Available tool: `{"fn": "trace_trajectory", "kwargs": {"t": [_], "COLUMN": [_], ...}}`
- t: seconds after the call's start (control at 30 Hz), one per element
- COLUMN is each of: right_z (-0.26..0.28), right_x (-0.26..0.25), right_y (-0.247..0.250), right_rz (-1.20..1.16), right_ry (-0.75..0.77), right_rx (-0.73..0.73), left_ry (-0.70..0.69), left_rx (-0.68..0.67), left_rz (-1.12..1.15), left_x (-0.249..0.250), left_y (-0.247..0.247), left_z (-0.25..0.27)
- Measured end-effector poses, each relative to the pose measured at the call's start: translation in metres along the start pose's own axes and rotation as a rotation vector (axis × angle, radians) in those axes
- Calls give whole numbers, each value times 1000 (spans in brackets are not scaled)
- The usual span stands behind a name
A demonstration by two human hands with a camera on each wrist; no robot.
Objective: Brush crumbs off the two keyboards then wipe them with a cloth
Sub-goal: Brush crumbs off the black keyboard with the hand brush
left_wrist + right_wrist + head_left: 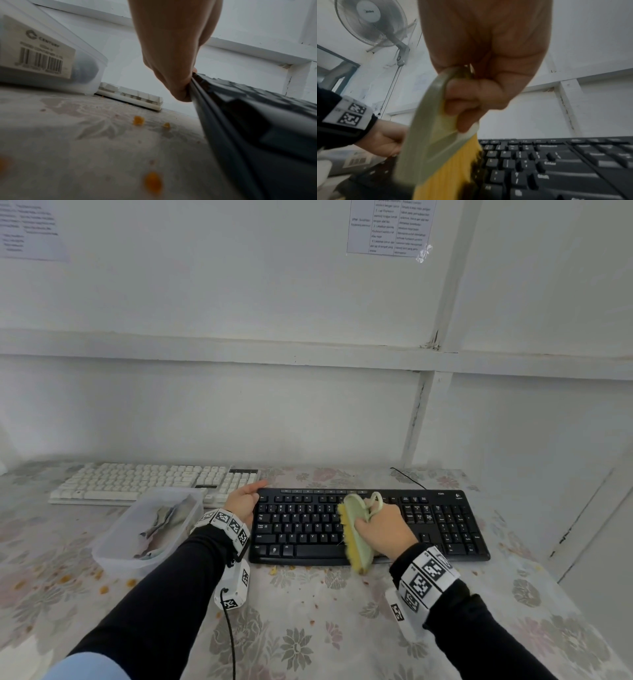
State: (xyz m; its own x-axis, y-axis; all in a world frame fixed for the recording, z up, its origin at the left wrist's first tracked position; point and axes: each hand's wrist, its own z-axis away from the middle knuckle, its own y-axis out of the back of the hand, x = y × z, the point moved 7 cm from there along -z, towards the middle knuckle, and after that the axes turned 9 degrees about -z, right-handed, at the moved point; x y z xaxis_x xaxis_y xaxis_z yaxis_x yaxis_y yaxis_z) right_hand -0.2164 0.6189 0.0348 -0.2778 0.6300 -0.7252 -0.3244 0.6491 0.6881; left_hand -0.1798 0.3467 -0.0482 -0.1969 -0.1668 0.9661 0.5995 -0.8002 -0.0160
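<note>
Floral cloth covers the table under both hands. The black keyboard lies between them, long axis running left to right, its key rows facing the person. The left hand holds its left end, fingers on the far corner and thumb side against the edge. Beyond and left of that hand lies the white keyboard, also set left to right, with a clear plastic tub holding a crumpled cloth just in front of it. The right hand is curled round a pale green brush, long axis running near to far, yellow bristles turned leftward and down onto the middle keys. Orange crumbs dot the table near the left wrist.
</note>
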Motion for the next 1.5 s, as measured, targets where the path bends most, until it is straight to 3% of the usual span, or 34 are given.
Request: {"fn": "trace_trajectory", "kwargs": {"t": [0.07, 0.13, 0.3, 0.57, 0.63, 0.77, 0.83, 1.13, 1.2, 1.33, 1.5], "right_z": [2, -2, -12, 11, 10, -5, -13, 14, 12, -5, -17], "right_x": [5, 7, 5, 46, 42, 26, 22, 49, 46, 30, 40], "right_y": [2, 17, 54, 36, 48, 75, 71, 45, 57, 91, 82], "right_rz": [19, 25, 102, 139, 139, 155, 170, 31, 83, 168, 205], "right_ry": [-42, -71, -6, -106, -111, -59, -42, -203, -177, -99, -127], "right_rx": [-88, -72, 242, -16, 12, 221, 222, -54, -7, 222, 181], "left_ry": [4, 6, 15, 10, 10, 10, 10, 7, 3, 7, 29], "left_rx": [-3, -9, 10, 20, 23, 18, 15, 11, 15, 15, 22], "left_rz": [0, 1, 23, 16, 22, 29, 25, 13, 19, 26, 66], "left_x": [0, 0, 0, -1, -2, 0, 0, -2, -1, -1, 1], "left_y": [0, -1, -1, 0, 0, -1, 0, -1, -1, -1, -3], "left_z": [0, 1, -1, -4, -5, -4, -3, -5, -4, -3, 4]}}
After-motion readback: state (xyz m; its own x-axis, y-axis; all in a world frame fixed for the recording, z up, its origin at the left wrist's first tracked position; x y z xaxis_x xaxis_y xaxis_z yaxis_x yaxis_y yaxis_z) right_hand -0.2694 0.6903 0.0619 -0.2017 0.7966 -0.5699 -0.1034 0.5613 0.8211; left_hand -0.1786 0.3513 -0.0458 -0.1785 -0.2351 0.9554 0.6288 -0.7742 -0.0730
